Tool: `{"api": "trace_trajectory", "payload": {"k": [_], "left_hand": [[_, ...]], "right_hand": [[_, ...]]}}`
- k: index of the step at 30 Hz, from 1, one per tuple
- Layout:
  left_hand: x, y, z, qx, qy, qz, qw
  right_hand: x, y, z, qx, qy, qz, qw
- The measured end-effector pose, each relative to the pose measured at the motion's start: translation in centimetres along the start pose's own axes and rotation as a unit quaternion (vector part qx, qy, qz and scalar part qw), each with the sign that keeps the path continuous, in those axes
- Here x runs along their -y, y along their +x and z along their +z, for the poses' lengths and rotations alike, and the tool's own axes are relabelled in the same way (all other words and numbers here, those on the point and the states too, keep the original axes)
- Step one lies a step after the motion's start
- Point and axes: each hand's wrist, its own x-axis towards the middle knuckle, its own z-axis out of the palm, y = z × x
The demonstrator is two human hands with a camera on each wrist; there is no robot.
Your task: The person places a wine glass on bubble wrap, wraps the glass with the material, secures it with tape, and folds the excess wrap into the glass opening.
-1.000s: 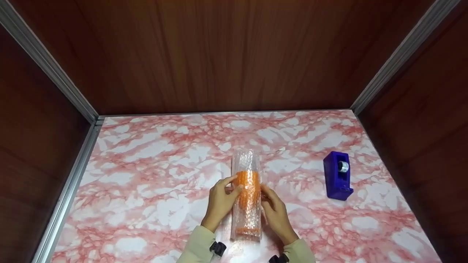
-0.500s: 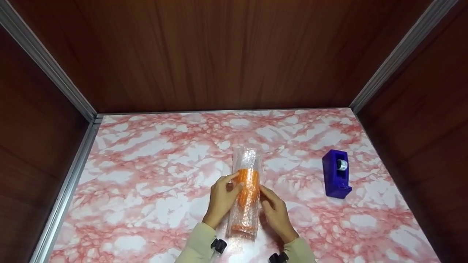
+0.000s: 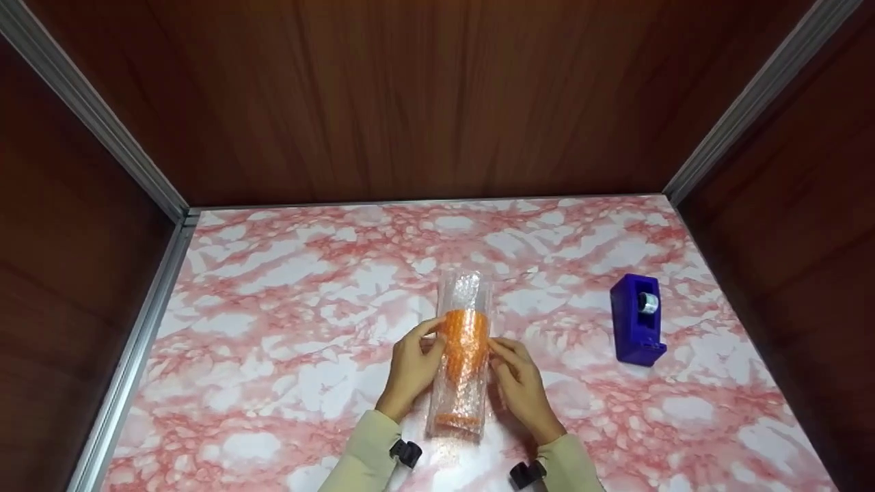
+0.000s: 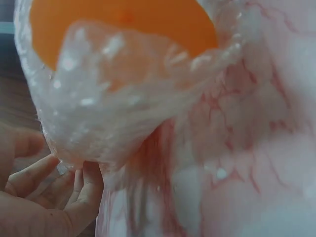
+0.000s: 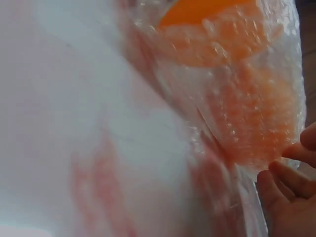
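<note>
A person's hands flanked a roll of bubble wrap [image 3: 467,294] and the orange object [image 3: 466,335] inside it, at the near middle of a red-and-white marbled table [image 3: 294,342]. The left hand [image 3: 413,365] pinched the roll's left side, thumb and fingers curled against the plastic; the right hand [image 3: 521,383] gripped its right side with fingertips and thumb. The roll pointed away from the person, its clear far end reaching past the orange, with an orange band [image 3: 457,419] at the near end.

Off to the right, well apart from the right hand, stood a purple tape dispenser [image 3: 636,328], its roll of tape [image 3: 647,303] facing up, the one obstacle on that side. Marbled surface stretched between dispenser and hand, and wider still from the left hand out to the metal rail [image 3: 130,369] bordering the left edge. Ahead, the top ran on past the roll to the dark wooden back wall [image 3: 424,102]. A left panel [image 3: 68,191] and a right panel [image 3: 793,225] hemmed in both sides, nearer the dispenser than the roll on the right. Closest to the person, two pale sleeves [image 3: 362,451] and black wrist mounts [image 3: 406,452] framed the roll's near end.
</note>
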Motion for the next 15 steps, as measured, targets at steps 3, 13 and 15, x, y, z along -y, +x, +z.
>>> {"api": "trace_trajectory", "payload": {"k": [3, 13, 15], "left_hand": [[0.3, -0.1, -0.1, 0.001, 0.0, -0.008, 1.0], [1.1, -0.3, -0.2, -0.001, -0.069, -0.012, 0.9975], [1.2, -0.3, -0.2, -0.001, -0.078, -0.011, 0.9969]], "right_hand": [[-0.1, 0.0, -0.1, 0.0, 0.011, -0.012, 1.0], [-0.7, -0.2, 0.2, 0.0, 0.056, -0.024, 0.998], [-0.7, -0.2, 0.3, 0.003, 0.049, -0.033, 0.998]]}}
